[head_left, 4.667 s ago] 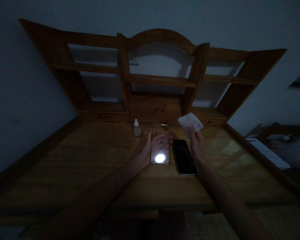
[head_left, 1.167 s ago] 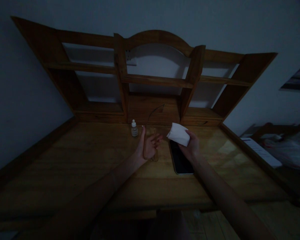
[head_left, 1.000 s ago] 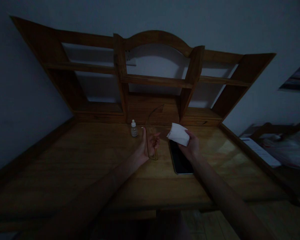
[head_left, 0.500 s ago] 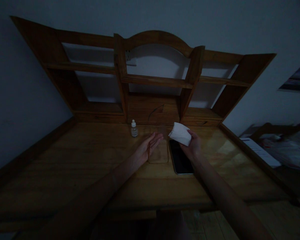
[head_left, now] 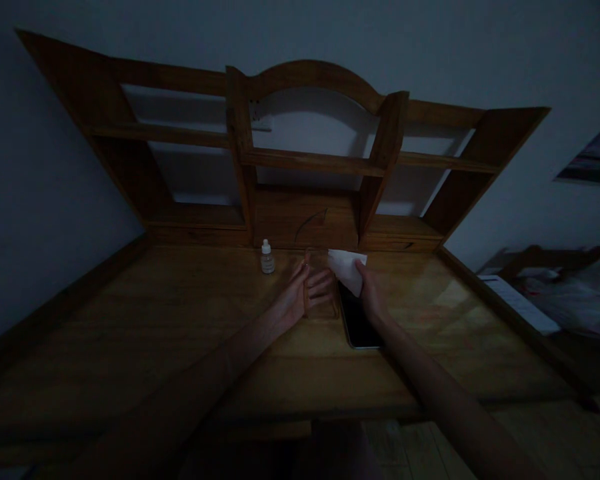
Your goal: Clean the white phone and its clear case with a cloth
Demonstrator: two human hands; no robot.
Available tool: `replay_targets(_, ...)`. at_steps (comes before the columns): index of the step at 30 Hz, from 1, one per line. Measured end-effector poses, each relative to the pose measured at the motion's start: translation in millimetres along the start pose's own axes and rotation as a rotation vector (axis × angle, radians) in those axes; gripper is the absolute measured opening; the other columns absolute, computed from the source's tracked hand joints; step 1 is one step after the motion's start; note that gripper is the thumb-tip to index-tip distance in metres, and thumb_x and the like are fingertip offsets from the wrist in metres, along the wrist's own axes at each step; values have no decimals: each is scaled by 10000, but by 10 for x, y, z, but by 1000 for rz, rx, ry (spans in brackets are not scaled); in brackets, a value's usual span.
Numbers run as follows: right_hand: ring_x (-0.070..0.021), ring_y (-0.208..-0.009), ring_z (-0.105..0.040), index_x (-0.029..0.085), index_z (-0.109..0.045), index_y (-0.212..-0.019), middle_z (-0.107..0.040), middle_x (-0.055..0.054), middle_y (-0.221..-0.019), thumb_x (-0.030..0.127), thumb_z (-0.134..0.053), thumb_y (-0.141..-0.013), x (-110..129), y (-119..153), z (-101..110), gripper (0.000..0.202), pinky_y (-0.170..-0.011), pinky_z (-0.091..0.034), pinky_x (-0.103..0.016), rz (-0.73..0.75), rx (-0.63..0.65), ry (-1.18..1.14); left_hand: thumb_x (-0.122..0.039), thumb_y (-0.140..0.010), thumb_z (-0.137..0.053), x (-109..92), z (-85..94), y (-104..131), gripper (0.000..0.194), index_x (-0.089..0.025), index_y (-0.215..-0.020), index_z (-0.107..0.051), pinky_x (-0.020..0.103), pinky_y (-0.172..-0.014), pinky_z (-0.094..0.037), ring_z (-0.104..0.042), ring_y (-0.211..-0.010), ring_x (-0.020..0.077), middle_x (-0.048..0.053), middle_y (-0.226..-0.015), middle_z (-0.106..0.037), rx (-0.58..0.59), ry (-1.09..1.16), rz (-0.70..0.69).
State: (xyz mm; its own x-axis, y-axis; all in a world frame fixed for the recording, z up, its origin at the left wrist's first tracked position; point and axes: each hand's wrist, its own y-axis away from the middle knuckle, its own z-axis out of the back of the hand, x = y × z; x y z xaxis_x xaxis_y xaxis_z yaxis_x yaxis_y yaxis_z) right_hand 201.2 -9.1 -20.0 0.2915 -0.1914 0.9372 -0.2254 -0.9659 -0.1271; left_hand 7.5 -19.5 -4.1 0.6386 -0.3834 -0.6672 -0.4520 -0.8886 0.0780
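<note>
My left hand (head_left: 300,297) holds a clear phone case (head_left: 325,310) by its left side, thumb on the near face and fingers showing through behind it. The case is tilted, just left of a dark tablet or large phone (head_left: 357,323) that lies on the desk. In my right hand (head_left: 373,293) is a folded white cloth or tissue (head_left: 347,267), pinched at its right end over the top of the dark device. The cloth's left end is close to the case; whether they touch is too dim to tell.
A small white-capped bottle (head_left: 267,259) stands behind my left hand on the wooden desk (head_left: 180,320). A wooden shelf unit (head_left: 307,160) runs along the back. White papers (head_left: 520,303) and a chair (head_left: 550,257) are at the right.
The clear case, flat on the desk before, is now lifted in my left hand. My right hand has moved left and slightly down with the white cloth, towards the case.
</note>
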Motion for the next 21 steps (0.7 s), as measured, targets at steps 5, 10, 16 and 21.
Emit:
replay_targets(5,-201,-744,-669,174,-763,-852,-748,-10,-785,521,-632,-859,26,105,-117,371,-737,-522,-301,18,81,192,-335,-943,-556,39,59,-48,388,-335,-1330,-518,539,-967,-480,-585,-1198,273,77,-1429,-523,38,31,18)
replay_targets(10,-264,-1088,-650,229,-749,-1070,-757,12,-989,492,-561,-928,93,230,-219,353,-1046,-434,-414,178,354,379,-453,-947,-518,37,49,-74,350,-213,-1160,-659,381,-906,-531,-624,-1112,228,90,-1316,-611,-23,-47,19)
replay_targets(16,-200,-1458,-308,356,-499,-1410,-447,46,-1514,491,-372,-1015,191,347,-315,436,-1222,-169,-472,324,621,563,-547,-938,-479,40,-6,-84,467,-257,-1277,-614,321,-819,-551,-676,-956,197,83,-1174,-689,-72,30,14)
replay_targets(21,-195,-1494,-192,330,-368,-1491,-256,33,-1603,440,-308,-1041,190,391,-342,468,-1229,-158,-474,446,747,765,-571,-960,-392,23,2,-121,532,-293,-1397,-516,365,-879,-538,-657,-1035,218,76,-1207,-673,-47,135,2)
